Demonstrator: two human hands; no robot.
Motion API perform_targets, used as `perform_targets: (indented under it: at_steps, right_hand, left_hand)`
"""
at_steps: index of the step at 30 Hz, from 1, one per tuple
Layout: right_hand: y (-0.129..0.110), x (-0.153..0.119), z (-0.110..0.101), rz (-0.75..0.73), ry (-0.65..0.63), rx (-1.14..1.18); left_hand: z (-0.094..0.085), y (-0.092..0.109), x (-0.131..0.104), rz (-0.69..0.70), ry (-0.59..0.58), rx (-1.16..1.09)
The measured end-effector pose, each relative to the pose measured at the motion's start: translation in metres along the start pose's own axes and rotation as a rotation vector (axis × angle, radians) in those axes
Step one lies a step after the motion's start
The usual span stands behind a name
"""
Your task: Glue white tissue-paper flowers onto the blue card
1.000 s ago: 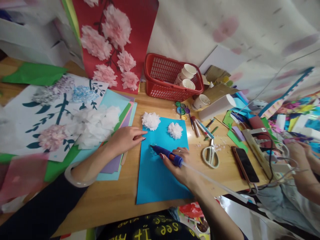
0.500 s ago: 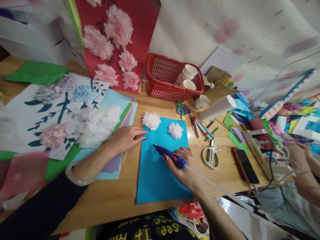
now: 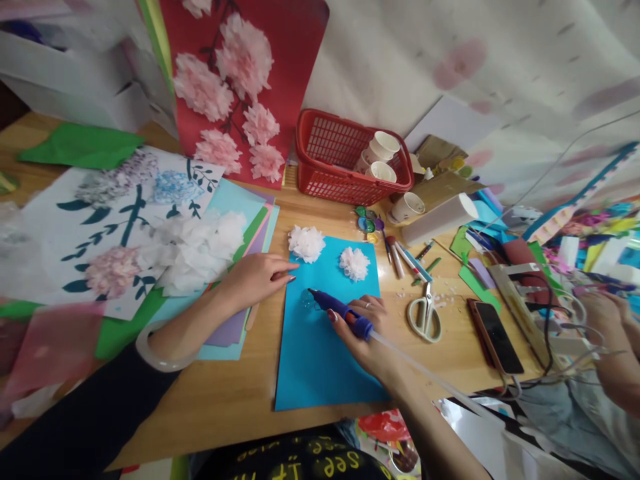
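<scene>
My right hand point(image 3: 363, 333) is wrapped round a blue hot glue gun point(image 3: 343, 312) with a long clear glue stick coming out of its back. The gun's dark nozzle is over a patch of clear glue point(image 3: 306, 301) on the bright blue sheet point(image 3: 325, 373). Two white paper flowers lie at the sheet's far end: one flower point(image 3: 306, 244) at the left corner, the other flower point(image 3: 355, 264) towards the right. My left hand point(image 3: 260, 280) holds nothing, its fingers loosely stretched out to the sheet's left edge.
A red basket point(image 3: 340, 189) with paper cups stands at the back. White-handled scissors point(image 3: 424, 320), pens and a phone point(image 3: 497, 339) lie to the right. Colored papers and a large white tissue flower point(image 3: 195, 250) are on the left. Another person's hands point(image 3: 603, 320) show at far right.
The whole scene has shifted slightly right in the view. Both hands keep nearly the same place; the glue gun still has its nozzle at the glue patch.
</scene>
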State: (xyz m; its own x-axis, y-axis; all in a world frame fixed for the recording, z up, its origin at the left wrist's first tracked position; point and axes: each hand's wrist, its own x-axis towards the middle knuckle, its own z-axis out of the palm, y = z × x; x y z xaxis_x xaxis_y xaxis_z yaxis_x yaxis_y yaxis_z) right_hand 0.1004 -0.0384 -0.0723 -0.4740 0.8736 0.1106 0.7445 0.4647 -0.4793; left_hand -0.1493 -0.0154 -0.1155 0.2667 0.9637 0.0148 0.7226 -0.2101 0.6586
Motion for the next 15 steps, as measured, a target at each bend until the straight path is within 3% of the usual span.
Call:
perform_targets:
  at_steps: [15]
  right_hand:
    - [0.0028, -0.0030, 0.0052, 0.016, 0.044, 0.037]
  left_hand:
    - [0.0000, 0.0004, -0.0004, 0.015, -0.005, 0.022]
